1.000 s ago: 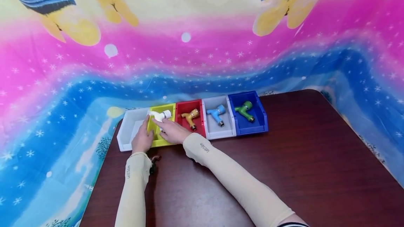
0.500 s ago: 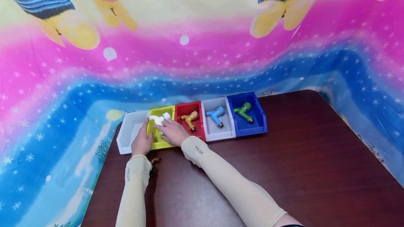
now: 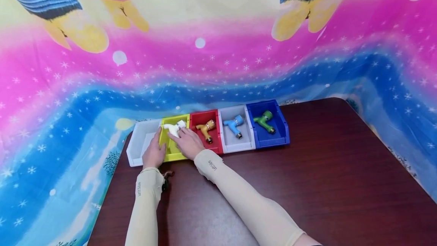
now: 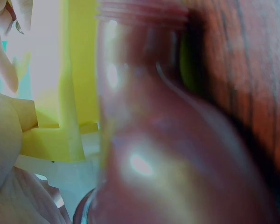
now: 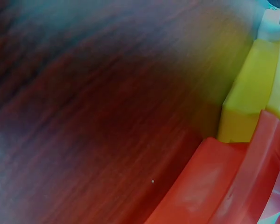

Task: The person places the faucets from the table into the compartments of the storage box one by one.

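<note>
A white faucet [image 3: 173, 129] lies in the yellow bin [image 3: 175, 156], partly covered by my right hand [image 3: 187, 143]. The thumb and fingers of that hand pinch the faucet near its handle. My left hand [image 3: 154, 154] rests at the yellow bin's left wall, its fingers pointing up along that wall. In the left wrist view, parts of a hand [image 4: 4, 140] show beside the yellow wall [image 4: 79, 70]. A shiny brown faucet [image 4: 154, 154] looms large there; in the head view its end [image 3: 168, 174] peeks out beside the left sleeve.
Right of the yellow bin, a red bin [image 3: 218, 145] holds a yellow-brown faucet [image 3: 206, 127], a grey bin [image 3: 225, 145] a blue faucet [image 3: 233, 123], and a blue bin [image 3: 281, 138] a green faucet [image 3: 263, 120]. A white bin [image 3: 135, 158] stands leftmost on the brown table [image 3: 307, 185].
The white faucet has shifted slightly down and right inside the yellow bin. My right hand has moved a little to the right with it. The left hand stays in nearly the same place.
</note>
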`<state>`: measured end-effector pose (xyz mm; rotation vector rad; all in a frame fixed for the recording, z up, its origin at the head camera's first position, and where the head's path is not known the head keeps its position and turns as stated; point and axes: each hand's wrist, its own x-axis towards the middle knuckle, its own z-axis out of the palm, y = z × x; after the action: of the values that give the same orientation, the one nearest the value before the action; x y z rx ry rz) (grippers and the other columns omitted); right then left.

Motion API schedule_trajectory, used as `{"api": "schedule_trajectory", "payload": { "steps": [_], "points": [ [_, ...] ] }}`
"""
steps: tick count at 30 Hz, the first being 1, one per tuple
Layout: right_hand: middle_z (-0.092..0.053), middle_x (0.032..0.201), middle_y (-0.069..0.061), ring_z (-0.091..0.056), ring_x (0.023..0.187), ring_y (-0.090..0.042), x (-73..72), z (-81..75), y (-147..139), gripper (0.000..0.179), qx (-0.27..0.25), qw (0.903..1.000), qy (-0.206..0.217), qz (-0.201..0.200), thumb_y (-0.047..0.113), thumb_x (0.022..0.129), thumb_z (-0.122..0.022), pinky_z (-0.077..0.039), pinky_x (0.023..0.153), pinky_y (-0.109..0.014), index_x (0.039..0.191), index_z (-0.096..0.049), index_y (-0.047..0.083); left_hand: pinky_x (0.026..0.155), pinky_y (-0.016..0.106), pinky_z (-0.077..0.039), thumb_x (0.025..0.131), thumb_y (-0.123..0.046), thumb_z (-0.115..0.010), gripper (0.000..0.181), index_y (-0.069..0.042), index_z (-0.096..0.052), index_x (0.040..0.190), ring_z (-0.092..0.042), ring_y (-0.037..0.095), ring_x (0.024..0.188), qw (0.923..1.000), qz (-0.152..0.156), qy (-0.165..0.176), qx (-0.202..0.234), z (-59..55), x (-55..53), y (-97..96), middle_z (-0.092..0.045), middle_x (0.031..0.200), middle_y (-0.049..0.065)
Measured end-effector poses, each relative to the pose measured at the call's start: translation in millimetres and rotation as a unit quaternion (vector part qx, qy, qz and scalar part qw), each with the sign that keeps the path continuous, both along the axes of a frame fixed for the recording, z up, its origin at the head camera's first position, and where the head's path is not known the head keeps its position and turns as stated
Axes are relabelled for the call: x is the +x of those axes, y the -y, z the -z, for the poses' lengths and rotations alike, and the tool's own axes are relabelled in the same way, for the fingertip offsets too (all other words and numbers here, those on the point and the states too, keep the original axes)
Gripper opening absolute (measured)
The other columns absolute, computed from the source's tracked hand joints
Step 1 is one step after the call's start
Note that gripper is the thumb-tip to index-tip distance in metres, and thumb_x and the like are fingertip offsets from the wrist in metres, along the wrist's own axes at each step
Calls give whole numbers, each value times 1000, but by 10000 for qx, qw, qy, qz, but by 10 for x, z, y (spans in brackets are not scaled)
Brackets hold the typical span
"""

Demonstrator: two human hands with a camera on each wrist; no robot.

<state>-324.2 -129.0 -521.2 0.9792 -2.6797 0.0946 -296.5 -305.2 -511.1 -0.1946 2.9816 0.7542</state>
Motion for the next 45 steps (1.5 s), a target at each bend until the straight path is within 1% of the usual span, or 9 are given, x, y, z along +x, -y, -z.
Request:
{"api": "schedule_trajectory", "payload": {
  "steps": [6, 11, 14, 19, 22, 28, 32, 39, 45],
  "points": [
    [-68, 134, -2, -55, 133, -19, 0, 5, 32, 60, 141, 9998, -141, 84, 38, 103, -63, -41, 116, -29, 159, -44, 28, 106, 67, -44, 111, -23, -41, 71, -28, -1, 169, -48, 51, 137, 10000, -10, -16, 4, -13, 6, 8, -32, 165, 25],
    [-72, 119, 0, -57, 119, -18, -17, 22, 52, 37, 195, 9988, -449, 50, 37, 103, -63, -45, 103, -28, 135, -66, 18, 107, 66, -43, 110, -22, -41, 71, -26, -1, 169, -47, 51, 138, 9999, 52, -105, -2, -8, 16, 30, -33, 164, 27],
    [-72, 116, 0, -56, 118, -18, -13, 27, 55, 29, 176, 9988, -465, 48, 37, 102, -64, -45, 100, -28, 125, -71, 19, 109, 67, -41, 110, -22, -40, 71, -26, -1, 169, -45, 52, 139, 9999, 67, -106, 21, -3, 21, 32, -32, 165, 27],
    [-74, 115, 3, -55, 122, -16, -10, 43, 55, 29, -126, 9995, -243, 128, 35, 100, -68, -45, 101, -27, 127, -69, 24, 105, 66, -44, 110, -22, -41, 71, -27, -1, 169, -47, 52, 137, 10000, 58, -62, 40, 7, 18, 16, -33, 164, 27],
    [-75, 110, 4, -55, 119, -15, -10, 44, 63, 30, -227, 9994, -186, 183, 34, 98, -71, -46, 101, -26, 127, -69, 26, 102, 66, -45, 110, -22, -41, 71, -27, -1, 169, -50, 52, 134, 10000, 48, -67, 37, 10, 14, 15, -34, 163, 27],
    [-78, 103, 6, -55, 121, -14, 0, 15, 94, 22, -220, 9990, -165, 357, 33, 97, -73, -45, 104, -26, 118, -76, 29, 104, 67, -44, 110, -22, -41, 71, -27, -1, 169, -48, 52, 136, 9999, 32, -115, 39, 14, 13, 27, -33, 164, 27],
    [-79, 98, 8, -54, 127, -14, -5, 9, 105, 15, -27, 9988, -183, 448, 31, 98, -71, -44, 106, -25, 109, -80, 28, 105, 67, -44, 110, -22, -41, 71, -27, -1, 169, -47, 52, 137, 9999, 36, -108, 61, 25, 6, 26, -33, 164, 26],
    [-80, 101, 7, -51, 137, -17, -9, -8, 118, 21, 302, 9983, -145, 486, 22, 102, -64, -41, 113, -28, 106, -83, 27, 105, 67, -44, 109, -23, -43, 71, -27, -5, 169, -48, 51, 137, 9997, 18, -214, 69, 52, 3, 32, -35, 164, 25],
    [-79, 110, 8, -47, 144, -18, -22, -25, 131, 29, 653, 9959, 75, 625, 20, 106, -55, -24, 127, -41, 109, -82, 29, 108, 67, -42, 110, -23, -41, 70, -26, -4, 169, -44, 51, 140, 9997, 61, -211, 63, 42, 11, 17, -32, 165, 25]
  ]
}}
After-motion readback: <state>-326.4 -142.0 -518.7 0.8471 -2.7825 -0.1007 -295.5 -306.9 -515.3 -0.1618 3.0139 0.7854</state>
